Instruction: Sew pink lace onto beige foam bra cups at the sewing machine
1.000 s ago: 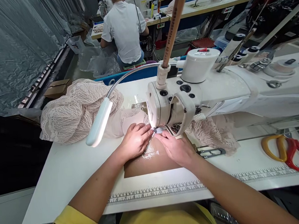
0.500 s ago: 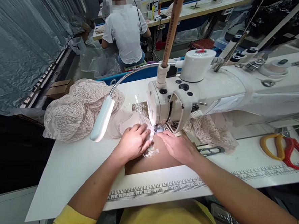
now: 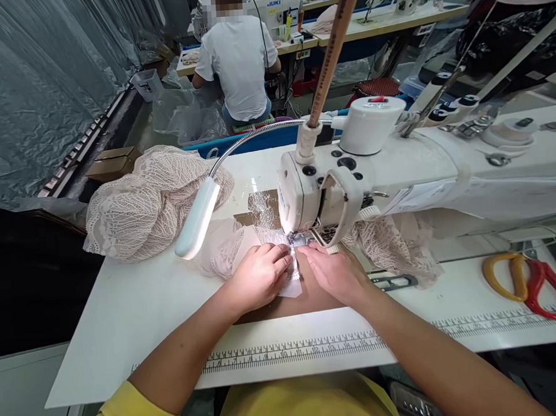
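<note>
My left hand (image 3: 259, 275) lies on a strip of pale lace (image 3: 289, 276) just in front of the needle of the white sewing machine (image 3: 398, 169), fingers curled and pressing the fabric down. My right hand (image 3: 335, 272) rests opposite it, fingertips pinching the same lace right at the presser foot (image 3: 301, 238). A large heap of the pink lace fabric (image 3: 150, 200) sits at the left of the table, and more of it bunches behind the machine head on the right.
A gooseneck lamp (image 3: 197, 218) hangs over the left of the work. Thread snips (image 3: 395, 282) lie right of my right hand; red and yellow scissors (image 3: 532, 280) farther right. A ruler strip (image 3: 315, 347) runs along the table's front edge. Another person in white sits at a far table.
Both hands have slid a little toward me with the lace, and a white edge of the piece now shows below my left fingers.
</note>
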The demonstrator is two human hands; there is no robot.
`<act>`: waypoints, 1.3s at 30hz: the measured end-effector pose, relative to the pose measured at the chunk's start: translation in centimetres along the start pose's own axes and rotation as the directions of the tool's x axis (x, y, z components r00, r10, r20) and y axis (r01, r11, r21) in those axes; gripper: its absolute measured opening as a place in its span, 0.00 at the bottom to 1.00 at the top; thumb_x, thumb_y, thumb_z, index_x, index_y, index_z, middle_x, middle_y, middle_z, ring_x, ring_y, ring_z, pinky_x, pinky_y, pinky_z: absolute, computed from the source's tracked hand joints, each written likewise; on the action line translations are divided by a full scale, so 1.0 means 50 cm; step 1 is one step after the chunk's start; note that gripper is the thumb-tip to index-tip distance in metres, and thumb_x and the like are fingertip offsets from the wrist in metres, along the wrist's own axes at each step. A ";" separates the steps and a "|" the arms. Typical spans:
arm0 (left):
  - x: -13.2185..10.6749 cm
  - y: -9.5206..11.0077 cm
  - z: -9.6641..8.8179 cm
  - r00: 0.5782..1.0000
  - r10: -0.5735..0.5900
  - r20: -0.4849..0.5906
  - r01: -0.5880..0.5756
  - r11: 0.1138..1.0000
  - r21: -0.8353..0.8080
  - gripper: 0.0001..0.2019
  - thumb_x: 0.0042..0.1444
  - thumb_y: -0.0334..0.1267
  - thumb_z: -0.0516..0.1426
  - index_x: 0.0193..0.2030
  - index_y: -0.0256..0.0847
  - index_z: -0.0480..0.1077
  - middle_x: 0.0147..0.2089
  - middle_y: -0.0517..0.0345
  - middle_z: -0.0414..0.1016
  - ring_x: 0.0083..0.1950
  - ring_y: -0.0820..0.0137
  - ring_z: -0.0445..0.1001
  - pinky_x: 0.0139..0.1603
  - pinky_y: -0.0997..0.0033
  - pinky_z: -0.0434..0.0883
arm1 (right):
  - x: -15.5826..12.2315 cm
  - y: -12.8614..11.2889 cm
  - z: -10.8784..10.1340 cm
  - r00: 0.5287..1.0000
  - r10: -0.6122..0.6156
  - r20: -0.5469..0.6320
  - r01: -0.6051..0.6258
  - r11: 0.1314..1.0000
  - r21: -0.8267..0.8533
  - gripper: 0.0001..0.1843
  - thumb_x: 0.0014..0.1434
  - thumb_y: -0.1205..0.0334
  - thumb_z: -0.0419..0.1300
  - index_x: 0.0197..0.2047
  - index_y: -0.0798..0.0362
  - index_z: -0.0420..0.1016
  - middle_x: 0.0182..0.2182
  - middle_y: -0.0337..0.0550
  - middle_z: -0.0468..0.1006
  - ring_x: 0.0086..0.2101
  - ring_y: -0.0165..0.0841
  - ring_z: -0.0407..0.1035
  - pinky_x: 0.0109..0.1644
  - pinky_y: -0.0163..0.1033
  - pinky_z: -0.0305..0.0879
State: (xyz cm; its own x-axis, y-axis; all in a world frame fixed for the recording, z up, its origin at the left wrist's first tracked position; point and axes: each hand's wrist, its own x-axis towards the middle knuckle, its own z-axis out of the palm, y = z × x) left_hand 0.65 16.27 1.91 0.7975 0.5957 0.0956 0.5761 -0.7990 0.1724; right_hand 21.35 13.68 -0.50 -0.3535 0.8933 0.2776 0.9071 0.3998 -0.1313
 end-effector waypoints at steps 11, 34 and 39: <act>0.003 0.006 0.007 1.000 -0.008 -0.005 0.008 0.997 0.075 0.18 0.66 0.38 0.44 0.58 0.38 0.65 0.62 0.48 0.65 0.49 0.59 0.66 0.45 0.58 0.66 | -0.001 -0.012 -0.012 0.999 -0.006 0.040 0.003 0.997 0.078 0.20 0.59 0.72 0.51 0.51 0.50 0.76 0.41 0.43 0.79 0.31 0.32 0.67 0.33 0.36 0.58; 0.015 -0.017 0.022 0.996 -0.003 -0.086 0.005 1.000 0.023 0.18 0.66 0.38 0.45 0.58 0.36 0.67 0.60 0.48 0.69 0.53 0.60 0.67 0.51 0.57 0.66 | -0.011 -0.009 -0.005 0.975 -0.220 -0.021 0.220 0.958 0.184 0.15 0.59 0.72 0.50 0.43 0.56 0.77 0.29 0.43 0.72 0.30 0.32 0.62 0.32 0.37 0.53; 0.013 -0.019 0.024 0.994 0.010 -0.111 -0.006 0.999 0.040 0.18 0.66 0.37 0.45 0.58 0.35 0.67 0.60 0.47 0.69 0.56 0.59 0.66 0.52 0.57 0.66 | -0.012 -0.009 -0.009 0.976 -0.217 -0.006 0.216 0.968 0.124 0.16 0.58 0.72 0.51 0.44 0.56 0.77 0.28 0.43 0.72 0.27 0.31 0.59 0.30 0.38 0.50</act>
State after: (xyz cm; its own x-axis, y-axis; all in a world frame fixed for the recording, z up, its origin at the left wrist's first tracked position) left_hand 0.82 17.32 0.63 0.7787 0.5929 0.2051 0.5782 -0.8051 0.1321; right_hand 21.24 12.86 -0.17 -0.5409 0.7838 0.3053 0.7737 0.6059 -0.1849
